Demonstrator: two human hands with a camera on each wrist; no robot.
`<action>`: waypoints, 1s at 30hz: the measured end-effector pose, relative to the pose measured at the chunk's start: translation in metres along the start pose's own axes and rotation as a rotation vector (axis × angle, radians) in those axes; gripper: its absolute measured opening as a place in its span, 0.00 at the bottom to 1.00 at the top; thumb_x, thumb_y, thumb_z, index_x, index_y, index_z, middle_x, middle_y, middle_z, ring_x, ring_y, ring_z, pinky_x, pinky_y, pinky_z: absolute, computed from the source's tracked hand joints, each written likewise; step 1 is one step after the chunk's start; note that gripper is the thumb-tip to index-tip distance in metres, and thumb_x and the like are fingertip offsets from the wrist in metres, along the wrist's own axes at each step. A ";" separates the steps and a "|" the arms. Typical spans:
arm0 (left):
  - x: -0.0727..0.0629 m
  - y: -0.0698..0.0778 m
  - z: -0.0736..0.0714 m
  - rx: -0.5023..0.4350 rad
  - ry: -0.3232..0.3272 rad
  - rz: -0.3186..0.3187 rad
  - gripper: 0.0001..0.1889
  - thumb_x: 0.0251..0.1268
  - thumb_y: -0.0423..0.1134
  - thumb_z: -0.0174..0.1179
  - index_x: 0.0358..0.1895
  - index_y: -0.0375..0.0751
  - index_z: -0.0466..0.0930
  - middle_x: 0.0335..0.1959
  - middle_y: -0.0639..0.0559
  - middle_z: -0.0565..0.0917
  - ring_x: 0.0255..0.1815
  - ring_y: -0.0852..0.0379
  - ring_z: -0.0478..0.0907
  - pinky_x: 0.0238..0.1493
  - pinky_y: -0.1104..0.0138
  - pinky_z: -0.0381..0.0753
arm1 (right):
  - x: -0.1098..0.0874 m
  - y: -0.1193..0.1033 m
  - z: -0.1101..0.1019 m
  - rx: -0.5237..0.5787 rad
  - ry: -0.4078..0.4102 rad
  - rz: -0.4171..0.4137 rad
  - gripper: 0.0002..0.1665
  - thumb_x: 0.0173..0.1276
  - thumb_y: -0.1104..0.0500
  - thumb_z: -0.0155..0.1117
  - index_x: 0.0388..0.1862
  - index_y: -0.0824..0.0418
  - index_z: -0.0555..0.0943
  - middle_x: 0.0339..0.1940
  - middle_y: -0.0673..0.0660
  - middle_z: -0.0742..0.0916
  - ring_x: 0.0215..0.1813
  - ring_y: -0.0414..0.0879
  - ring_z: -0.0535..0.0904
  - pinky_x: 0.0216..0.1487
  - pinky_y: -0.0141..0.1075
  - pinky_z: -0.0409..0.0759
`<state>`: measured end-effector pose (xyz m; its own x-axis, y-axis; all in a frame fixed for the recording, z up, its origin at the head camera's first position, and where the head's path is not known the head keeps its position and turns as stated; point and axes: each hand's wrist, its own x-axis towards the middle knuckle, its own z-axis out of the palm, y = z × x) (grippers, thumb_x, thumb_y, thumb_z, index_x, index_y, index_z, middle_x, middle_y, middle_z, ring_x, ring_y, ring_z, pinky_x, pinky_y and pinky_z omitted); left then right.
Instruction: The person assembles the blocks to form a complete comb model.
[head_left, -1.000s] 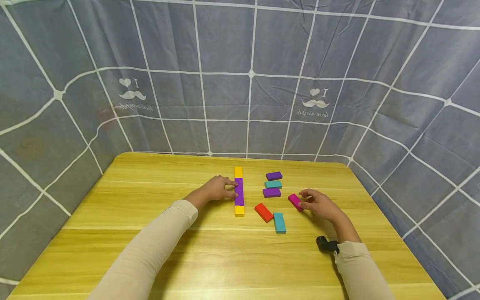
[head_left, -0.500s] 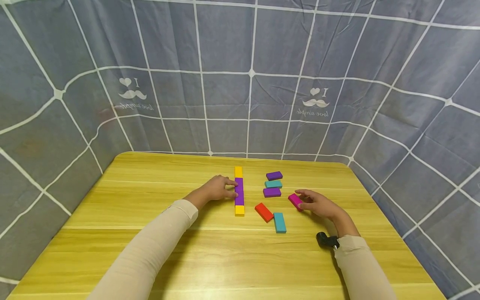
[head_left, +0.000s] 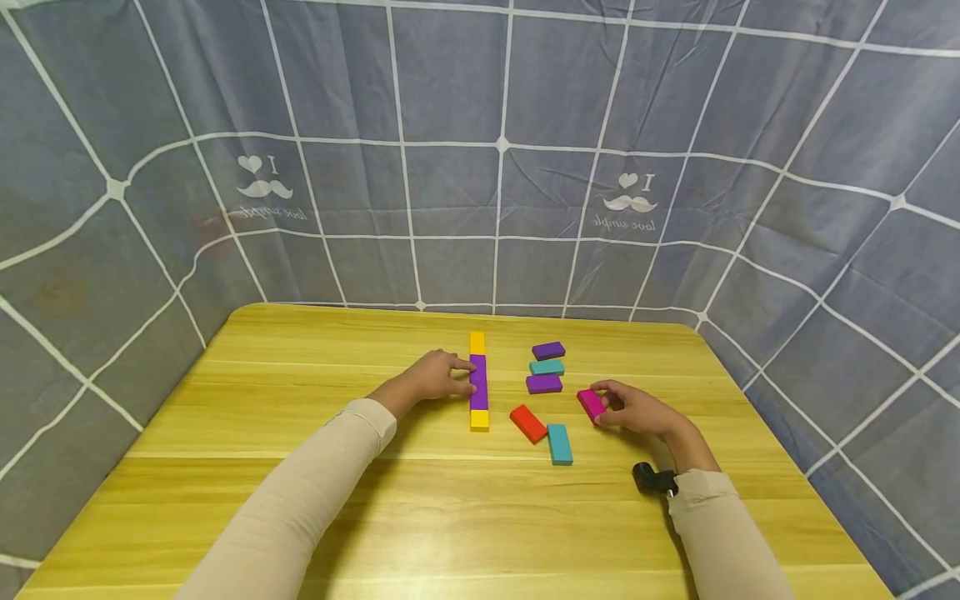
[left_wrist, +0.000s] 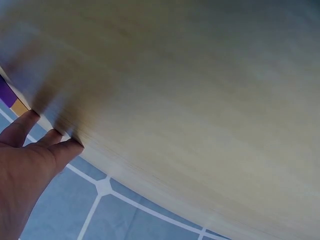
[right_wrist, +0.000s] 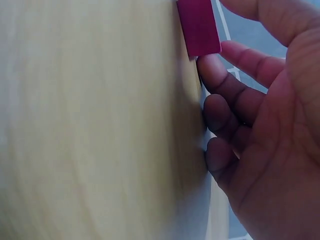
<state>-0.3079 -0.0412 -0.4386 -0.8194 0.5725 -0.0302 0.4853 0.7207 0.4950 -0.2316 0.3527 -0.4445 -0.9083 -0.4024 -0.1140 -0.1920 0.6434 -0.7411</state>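
Note:
My left hand touches the left side of a straight row of blocks with thumb and forefinger. Purple blocks form the row's middle, with a yellow block at the far end and another yellow block at the near end. In the left wrist view, a bit of purple block shows past the fingertips. Farther right, my right hand holds a magenta block low at the tabletop, thumb on its near end. The right wrist view shows fingertips against that magenta block; the thumb tip is out of frame.
Between the hands lie a purple block, a teal block and another purple block. Nearer are a red block and a blue-teal block. The wooden table meets a grey checked curtain behind.
The right hand's thumb has slid toward the magenta block's near end, and the block has turned slightly. The left hand and the row have stayed put.

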 end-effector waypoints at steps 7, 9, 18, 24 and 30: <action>0.001 -0.002 0.000 0.011 0.005 0.015 0.27 0.62 0.54 0.67 0.61 0.45 0.82 0.62 0.36 0.78 0.69 0.34 0.67 0.71 0.47 0.60 | -0.001 0.002 -0.002 -0.022 -0.023 -0.021 0.40 0.65 0.63 0.70 0.72 0.71 0.63 0.44 0.59 0.78 0.44 0.50 0.71 0.42 0.33 0.73; -0.001 0.002 -0.001 0.005 -0.003 -0.007 0.26 0.63 0.52 0.67 0.62 0.44 0.81 0.64 0.36 0.77 0.70 0.35 0.65 0.73 0.48 0.58 | -0.001 0.001 -0.002 -0.025 -0.039 -0.028 0.40 0.65 0.63 0.69 0.72 0.70 0.62 0.44 0.58 0.78 0.44 0.50 0.71 0.42 0.33 0.74; -0.003 0.004 -0.003 0.034 0.009 -0.008 0.26 0.64 0.51 0.66 0.63 0.45 0.81 0.64 0.37 0.77 0.70 0.36 0.66 0.72 0.49 0.60 | 0.000 0.002 0.001 0.023 -0.026 -0.035 0.33 0.66 0.64 0.69 0.65 0.72 0.66 0.42 0.60 0.80 0.41 0.50 0.73 0.39 0.32 0.74; -0.003 0.002 -0.006 -0.010 0.009 -0.003 0.26 0.64 0.51 0.66 0.62 0.44 0.81 0.63 0.36 0.77 0.71 0.36 0.65 0.73 0.48 0.58 | 0.001 -0.001 0.001 0.038 0.030 -0.041 0.31 0.64 0.65 0.70 0.61 0.74 0.68 0.41 0.61 0.79 0.37 0.47 0.69 0.36 0.32 0.69; -0.001 -0.004 -0.001 -0.015 0.014 0.038 0.27 0.63 0.54 0.66 0.61 0.45 0.82 0.62 0.38 0.79 0.70 0.35 0.66 0.72 0.48 0.59 | -0.001 -0.002 0.006 0.046 0.057 -0.040 0.30 0.63 0.66 0.71 0.59 0.74 0.68 0.41 0.61 0.79 0.40 0.47 0.72 0.39 0.32 0.71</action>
<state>-0.3099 -0.0452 -0.4398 -0.8045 0.5939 0.0006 0.5117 0.6927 0.5082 -0.2284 0.3481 -0.4470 -0.9201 -0.3888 -0.0470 -0.2123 0.5963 -0.7742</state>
